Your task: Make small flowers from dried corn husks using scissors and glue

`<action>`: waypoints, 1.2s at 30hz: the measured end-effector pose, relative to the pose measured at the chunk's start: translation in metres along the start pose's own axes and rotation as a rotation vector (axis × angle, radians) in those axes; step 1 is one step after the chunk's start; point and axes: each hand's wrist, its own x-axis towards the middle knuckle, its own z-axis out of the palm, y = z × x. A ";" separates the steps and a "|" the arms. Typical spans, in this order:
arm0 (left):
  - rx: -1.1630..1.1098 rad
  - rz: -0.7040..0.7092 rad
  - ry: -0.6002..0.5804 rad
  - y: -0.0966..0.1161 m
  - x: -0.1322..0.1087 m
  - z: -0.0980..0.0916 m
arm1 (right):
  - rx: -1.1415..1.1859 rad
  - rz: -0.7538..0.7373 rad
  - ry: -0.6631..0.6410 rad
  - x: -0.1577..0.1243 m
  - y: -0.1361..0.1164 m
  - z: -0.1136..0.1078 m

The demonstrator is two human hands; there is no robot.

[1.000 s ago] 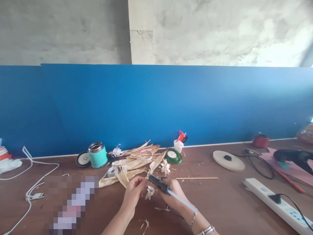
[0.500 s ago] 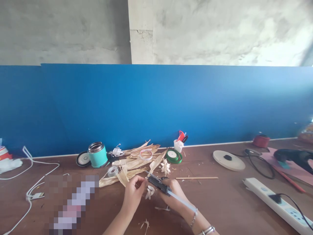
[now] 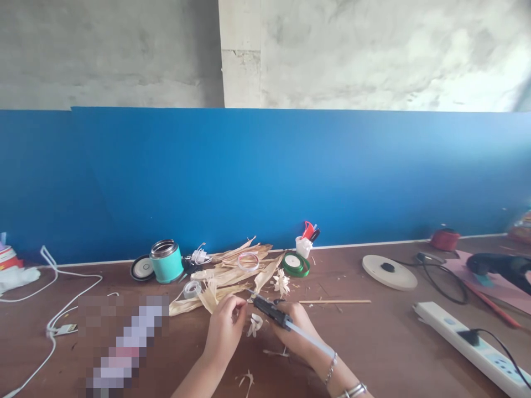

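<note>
My right hand (image 3: 293, 327) grips a black glue gun (image 3: 271, 312), with a long translucent glue stick (image 3: 311, 340) running out of its back end over my wrist. Its nozzle points up and left, close to the fingers of my left hand (image 3: 227, 320). Those fingers are pinched together; whatever is between them is too small or hidden to make out. Below the gun lies a pale petal-like piece (image 3: 254, 325). Just beyond my hands are dried corn husks (image 3: 232, 271) and a pale husk flower (image 3: 281, 282).
A green ribbon roll (image 3: 306, 267), a white cup (image 3: 303, 246) with pens, and a turquoise jar (image 3: 166, 266) stand behind. A thin stick (image 3: 336, 302) lies right of my hands. Farther right are a round cream disc (image 3: 390, 272) and a power strip (image 3: 468, 340). White cables (image 3: 52, 309) lie left.
My left hand has drawn back slightly to the left from the glue gun's nozzle. The right hand with the gun stays almost in place.
</note>
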 end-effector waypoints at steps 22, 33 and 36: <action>-0.224 -0.285 -0.091 0.010 0.004 0.001 | -0.016 0.004 0.005 0.001 -0.005 -0.004; -0.379 -0.399 -0.136 0.007 0.004 0.006 | 0.135 0.042 -0.028 0.000 -0.007 -0.003; -0.399 -0.411 -0.118 0.005 0.004 0.007 | 0.146 0.012 -0.046 -0.001 -0.009 -0.004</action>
